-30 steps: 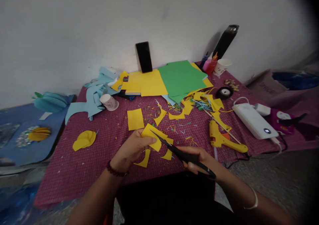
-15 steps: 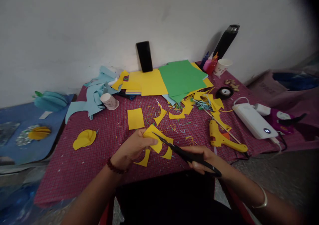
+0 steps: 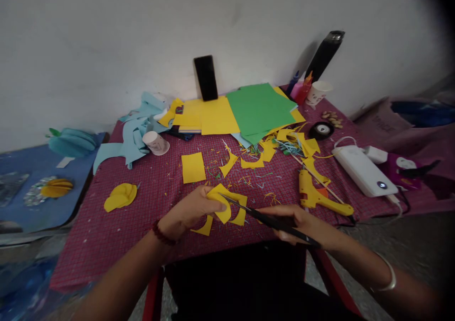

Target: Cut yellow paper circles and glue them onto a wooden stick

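A piece of yellow paper (image 3: 223,213) with a curved cut edge is pinched in my left hand (image 3: 195,209), above the front of the table. My right hand (image 3: 296,224) is wrapped round the handles of black scissors (image 3: 263,217), whose blades reach left onto the paper. A partly cut strip of the paper hangs to the right of the blades. Beneath lies a curved yellow offcut (image 3: 205,227). Further left rests a pile of rounded yellow paper pieces (image 3: 121,197), and a yellow paper square (image 3: 194,167) lies just beyond my left hand.
Green sheets (image 3: 261,110) and yellow sheets (image 3: 219,117) lie at the back below a phone (image 3: 206,78). At right are a yellow glue gun (image 3: 320,198), a white power bank (image 3: 366,172) and a dark bottle (image 3: 325,55). A paper cup (image 3: 155,143) lies tipped near blue scraps (image 3: 133,136).
The scissor blades have closed further along the paper, and the right hand's grip has narrowed. The paper is turned slightly in my left hand. The view has shifted a little.
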A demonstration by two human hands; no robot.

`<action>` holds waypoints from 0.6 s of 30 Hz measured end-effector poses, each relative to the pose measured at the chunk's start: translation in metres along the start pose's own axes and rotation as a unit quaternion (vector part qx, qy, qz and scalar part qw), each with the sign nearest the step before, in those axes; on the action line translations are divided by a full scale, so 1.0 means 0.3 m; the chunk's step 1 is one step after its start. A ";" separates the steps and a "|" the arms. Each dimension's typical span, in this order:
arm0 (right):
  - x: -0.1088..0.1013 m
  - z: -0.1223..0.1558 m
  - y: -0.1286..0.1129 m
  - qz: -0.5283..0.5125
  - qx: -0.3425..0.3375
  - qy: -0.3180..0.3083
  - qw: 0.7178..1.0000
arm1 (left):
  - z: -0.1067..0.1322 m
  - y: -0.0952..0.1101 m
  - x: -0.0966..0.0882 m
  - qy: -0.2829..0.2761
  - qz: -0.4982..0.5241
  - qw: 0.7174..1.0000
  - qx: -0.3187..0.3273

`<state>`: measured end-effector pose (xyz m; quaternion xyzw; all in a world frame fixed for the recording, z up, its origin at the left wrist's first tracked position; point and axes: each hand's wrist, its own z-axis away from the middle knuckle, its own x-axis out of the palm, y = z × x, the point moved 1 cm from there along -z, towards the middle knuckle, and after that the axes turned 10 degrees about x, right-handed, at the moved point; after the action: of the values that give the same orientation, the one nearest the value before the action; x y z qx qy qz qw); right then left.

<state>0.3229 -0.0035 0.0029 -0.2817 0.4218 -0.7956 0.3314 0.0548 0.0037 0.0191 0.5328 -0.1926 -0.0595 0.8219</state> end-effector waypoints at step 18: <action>-0.018 -0.006 0.031 -0.003 0.003 0.003 1.000 | -0.011 -0.026 0.011 0.000 -0.002 0.998 -0.065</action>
<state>0.3274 -0.0024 -0.0068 -0.2801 0.4194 -0.7986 0.3285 0.0599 0.0023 0.0117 0.4790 -0.1868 -0.0735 0.8546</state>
